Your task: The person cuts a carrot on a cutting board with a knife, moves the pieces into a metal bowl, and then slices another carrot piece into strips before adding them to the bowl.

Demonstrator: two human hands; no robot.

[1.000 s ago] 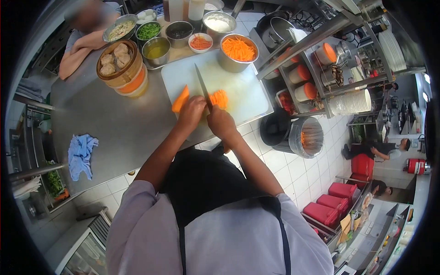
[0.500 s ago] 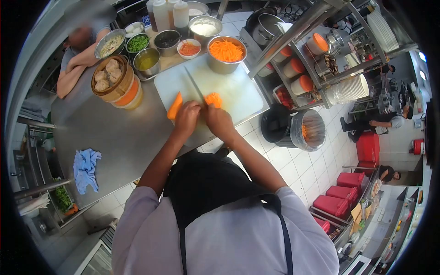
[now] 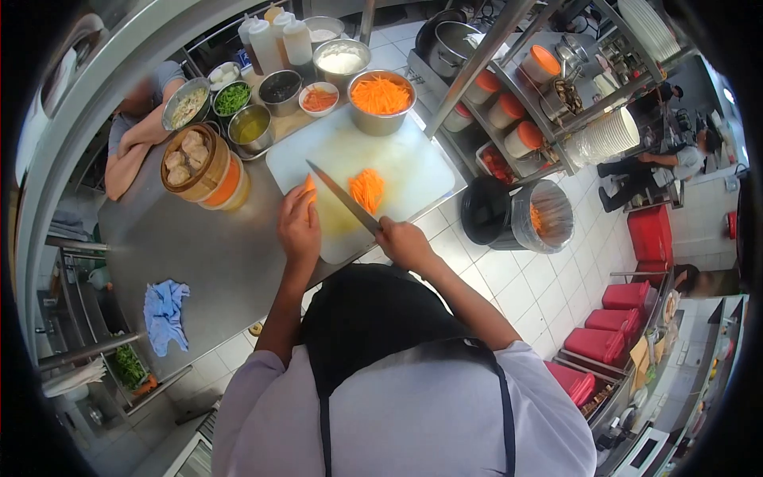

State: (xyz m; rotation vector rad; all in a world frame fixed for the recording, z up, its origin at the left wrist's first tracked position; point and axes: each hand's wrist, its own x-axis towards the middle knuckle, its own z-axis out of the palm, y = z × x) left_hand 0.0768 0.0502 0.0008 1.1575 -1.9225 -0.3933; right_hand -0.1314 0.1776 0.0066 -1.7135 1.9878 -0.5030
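Note:
My right hand [image 3: 404,242] is wrapped round the handle of a kitchen knife [image 3: 343,195], its blade slanting up and left above the white cutting board [image 3: 433,163]. A small heap of cut carrot strips [image 3: 366,191] lies on the board, just right of the blade. My left hand [image 3: 300,228] is closed round a piece of carrot [image 3: 310,185] at the board's left edge; the fingers cover most of it. On the board's far side stands a metal bowl [image 3: 382,121] full of shredded carrot.
A bamboo steamer [image 3: 208,179] with dumplings stands left of the board. Behind are bowls of chopped greens [image 3: 233,98] and yellow liquid [image 3: 252,126], plus squeeze bottles [image 3: 266,46]. A blue cloth [image 3: 167,316] lies at left. A lined bin [image 3: 543,215] stands right; a person's forearms [image 3: 141,143] rest on the far-left counter.
My hands have moved apart. My left hand has gone left and taken hold of the carrot piece; my right hand has swung the knife right and down, away from the cut strips.

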